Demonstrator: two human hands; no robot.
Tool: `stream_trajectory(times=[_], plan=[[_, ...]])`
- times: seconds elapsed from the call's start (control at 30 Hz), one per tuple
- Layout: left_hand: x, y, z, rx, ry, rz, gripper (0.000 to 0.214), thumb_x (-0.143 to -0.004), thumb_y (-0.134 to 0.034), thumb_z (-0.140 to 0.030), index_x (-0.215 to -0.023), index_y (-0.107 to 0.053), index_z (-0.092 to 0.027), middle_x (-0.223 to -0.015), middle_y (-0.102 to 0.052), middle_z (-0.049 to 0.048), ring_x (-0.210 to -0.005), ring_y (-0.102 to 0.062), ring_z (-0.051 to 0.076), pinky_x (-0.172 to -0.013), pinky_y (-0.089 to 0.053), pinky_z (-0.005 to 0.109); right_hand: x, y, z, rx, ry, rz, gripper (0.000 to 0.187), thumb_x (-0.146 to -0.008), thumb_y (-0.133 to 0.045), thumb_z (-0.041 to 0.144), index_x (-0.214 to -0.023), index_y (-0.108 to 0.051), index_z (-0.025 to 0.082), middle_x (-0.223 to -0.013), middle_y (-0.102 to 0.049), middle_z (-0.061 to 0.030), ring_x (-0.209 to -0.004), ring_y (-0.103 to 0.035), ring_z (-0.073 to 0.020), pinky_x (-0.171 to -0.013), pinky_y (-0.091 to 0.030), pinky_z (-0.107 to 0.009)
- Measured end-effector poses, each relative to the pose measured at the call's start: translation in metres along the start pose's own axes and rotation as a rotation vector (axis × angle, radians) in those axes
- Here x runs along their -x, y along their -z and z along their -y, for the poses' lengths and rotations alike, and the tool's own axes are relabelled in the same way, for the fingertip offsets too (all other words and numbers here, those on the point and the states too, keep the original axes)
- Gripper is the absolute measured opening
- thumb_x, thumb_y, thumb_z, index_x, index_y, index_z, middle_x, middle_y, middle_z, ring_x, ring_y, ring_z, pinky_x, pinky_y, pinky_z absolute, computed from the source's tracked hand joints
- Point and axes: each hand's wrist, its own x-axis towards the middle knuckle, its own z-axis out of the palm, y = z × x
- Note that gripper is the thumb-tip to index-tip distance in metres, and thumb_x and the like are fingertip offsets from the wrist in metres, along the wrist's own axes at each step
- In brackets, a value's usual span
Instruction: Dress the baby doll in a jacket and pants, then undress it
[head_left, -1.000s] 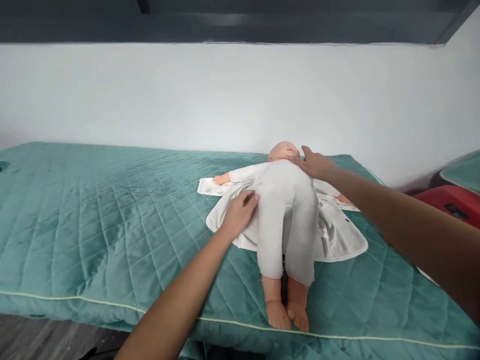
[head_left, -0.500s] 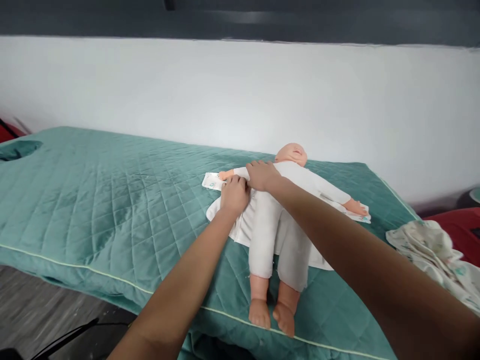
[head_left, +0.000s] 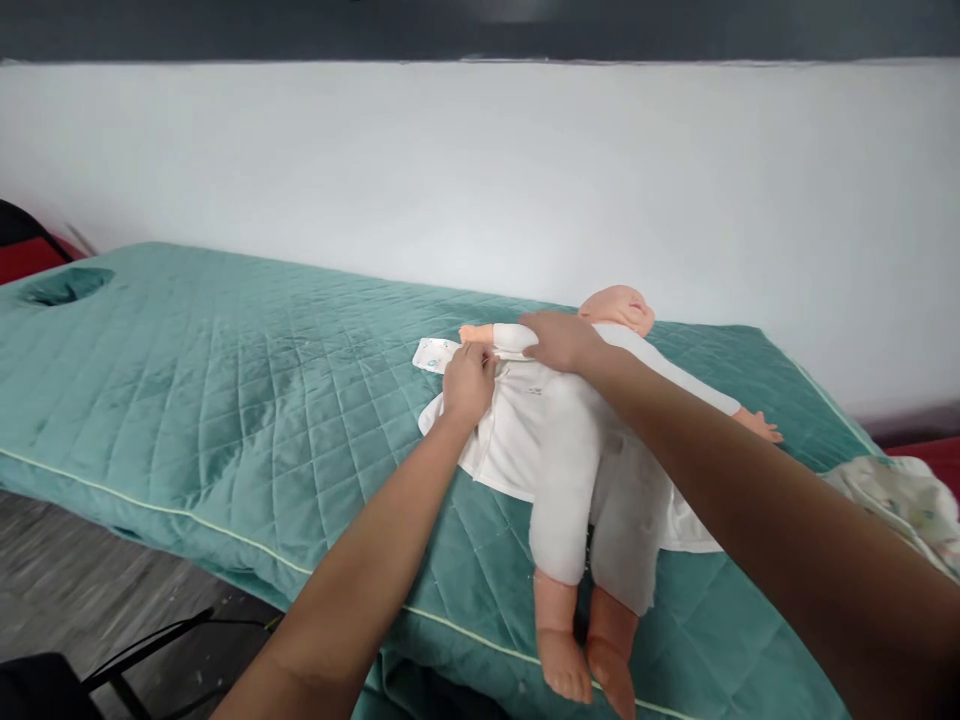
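Note:
A baby doll point(head_left: 592, 440) in white clothing lies on its back on a green quilted table point(head_left: 225, 380), feet toward me. Under it lies an open white garment point(head_left: 499, 440). My left hand point(head_left: 466, 383) is closed in a pinch on the garment's edge by the doll's outstretched arm. My right hand point(head_left: 559, 341) reaches across and is wrapped over the doll's upper arm and shoulder, near its head point(head_left: 619, 306). A small patterned cloth point(head_left: 435, 353) pokes out beneath the doll's hand.
A white wall runs behind the table. A crumpled patterned cloth point(head_left: 896, 495) lies at the table's right end. A face hole point(head_left: 66, 286) is at the table's far left. Grey floor and dark cables point(head_left: 142, 650) lie below the front edge.
My right hand moved from the doll's neck across to its other shoulder. My left hand slid up from the doll's hip to the garment's sleeve. The view swung right.

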Motion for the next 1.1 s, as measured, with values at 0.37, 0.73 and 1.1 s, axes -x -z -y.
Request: stream_trajectory(times=[0.37,0.73,1.1], plan=[[0.0,0.006,0.001,0.187,0.158,-0.102,0.009,-0.09,-0.054,-0.019,-0.086,-0.062,-0.019,-0.093,-0.071,0.008,-0.087,-0.062,0.023,-0.08,-0.045,0.034,0.031,-0.001,-0.023,-0.167,0.027,-0.002,0.043,-0.091,-0.054,0.058,-0.117,-0.067,0.026,-0.121,-0.07,-0.0083,-0.108,-0.064,-0.0308,-0.083,-0.046,-0.038],[0.001,0.011,0.0,0.472,0.297,-0.189,0.009,-0.089,-0.059,-0.02,-0.08,-0.057,-0.02,-0.079,-0.066,0.0006,-0.078,-0.063,0.016,-0.077,-0.049,0.027,0.035,-0.009,-0.016,-0.026,-0.033,0.053,0.047,-0.095,-0.047,0.06,-0.112,-0.071,0.024,-0.117,-0.071,-0.0128,-0.107,-0.065,-0.0346,-0.083,-0.046,-0.043],[0.011,0.007,-0.007,0.11,-0.14,0.023,0.009,-0.093,-0.058,-0.027,-0.089,-0.063,-0.021,-0.092,-0.068,0.0058,-0.093,-0.061,0.022,-0.088,-0.046,0.034,0.031,-0.02,0.001,0.044,-0.061,-0.026,0.049,-0.098,-0.046,0.054,-0.122,-0.065,0.016,-0.124,-0.069,-0.0196,-0.115,-0.061,-0.0385,-0.093,-0.045,-0.05]])
